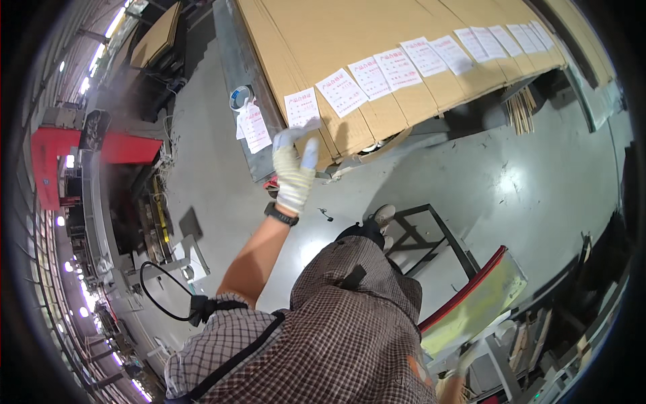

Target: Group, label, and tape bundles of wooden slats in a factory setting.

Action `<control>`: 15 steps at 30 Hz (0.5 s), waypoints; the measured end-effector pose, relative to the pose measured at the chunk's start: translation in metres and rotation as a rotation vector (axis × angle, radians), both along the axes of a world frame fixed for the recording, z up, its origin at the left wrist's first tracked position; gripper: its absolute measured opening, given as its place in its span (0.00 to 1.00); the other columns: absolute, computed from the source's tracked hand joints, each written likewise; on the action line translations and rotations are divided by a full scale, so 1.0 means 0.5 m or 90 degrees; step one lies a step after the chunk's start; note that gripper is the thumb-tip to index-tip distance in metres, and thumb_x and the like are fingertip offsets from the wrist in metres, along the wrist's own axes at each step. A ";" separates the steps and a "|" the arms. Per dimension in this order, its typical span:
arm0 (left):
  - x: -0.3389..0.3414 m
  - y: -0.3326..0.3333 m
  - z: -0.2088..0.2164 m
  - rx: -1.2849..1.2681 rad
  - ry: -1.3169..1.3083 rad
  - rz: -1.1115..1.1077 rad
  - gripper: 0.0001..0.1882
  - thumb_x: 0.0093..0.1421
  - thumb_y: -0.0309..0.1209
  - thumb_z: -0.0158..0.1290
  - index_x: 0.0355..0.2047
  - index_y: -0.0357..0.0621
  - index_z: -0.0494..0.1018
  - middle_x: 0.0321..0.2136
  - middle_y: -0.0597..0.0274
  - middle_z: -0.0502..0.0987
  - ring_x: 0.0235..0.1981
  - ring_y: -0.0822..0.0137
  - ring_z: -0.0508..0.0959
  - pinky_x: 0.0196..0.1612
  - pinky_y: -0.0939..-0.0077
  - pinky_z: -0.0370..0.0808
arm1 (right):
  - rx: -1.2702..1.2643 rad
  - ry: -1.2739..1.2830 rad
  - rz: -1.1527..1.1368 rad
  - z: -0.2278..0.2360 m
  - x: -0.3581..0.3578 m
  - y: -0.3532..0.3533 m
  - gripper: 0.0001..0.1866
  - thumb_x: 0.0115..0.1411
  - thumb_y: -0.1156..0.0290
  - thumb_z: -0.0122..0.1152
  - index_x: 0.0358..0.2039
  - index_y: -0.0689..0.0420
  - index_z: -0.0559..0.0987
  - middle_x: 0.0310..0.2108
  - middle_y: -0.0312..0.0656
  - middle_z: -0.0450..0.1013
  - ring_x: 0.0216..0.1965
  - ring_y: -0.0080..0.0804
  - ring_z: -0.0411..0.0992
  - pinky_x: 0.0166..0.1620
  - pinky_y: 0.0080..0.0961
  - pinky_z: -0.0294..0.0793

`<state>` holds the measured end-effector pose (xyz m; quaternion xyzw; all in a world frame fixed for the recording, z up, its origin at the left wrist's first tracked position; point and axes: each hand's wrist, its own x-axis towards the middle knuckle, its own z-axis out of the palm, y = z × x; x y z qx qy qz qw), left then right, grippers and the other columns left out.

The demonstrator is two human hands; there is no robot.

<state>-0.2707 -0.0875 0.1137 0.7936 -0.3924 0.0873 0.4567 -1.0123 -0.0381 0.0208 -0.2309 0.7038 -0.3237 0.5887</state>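
My left hand (294, 172), in a striped white-and-grey glove with a dark wristband, reaches to the near left corner of the cardboard stack (323, 40). Its thumb and fingers are apart, with the fingertips at the lower edge of a white paper slip (303, 109). Several more printed slips (367, 79) lie in a row along the cardboard's near edge. Left of it, a small bunch of slips (256, 131) rests on the grey table edge beside a round container (239, 97). My right hand (465, 358) hangs low at the lower right, small and blurred; its fingers do not show clearly.
A black metal frame (437, 229) stands on the grey floor right of my feet. Near my right side is a yellow-green board (474, 306) with a red edge. A red machine part (94, 151) stands at the left. Thin wooden strips (520, 111) show under the stack.
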 end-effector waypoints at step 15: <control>-0.006 -0.073 -0.107 -0.069 1.049 -0.061 0.45 0.54 0.64 0.58 0.65 0.53 0.62 0.62 0.59 0.68 0.63 0.54 0.63 0.68 0.53 0.52 | -0.221 0.435 0.364 -0.366 0.015 -0.050 0.29 0.71 0.51 0.46 0.58 0.64 0.72 0.53 0.58 0.72 0.50 0.49 0.72 0.53 0.39 0.72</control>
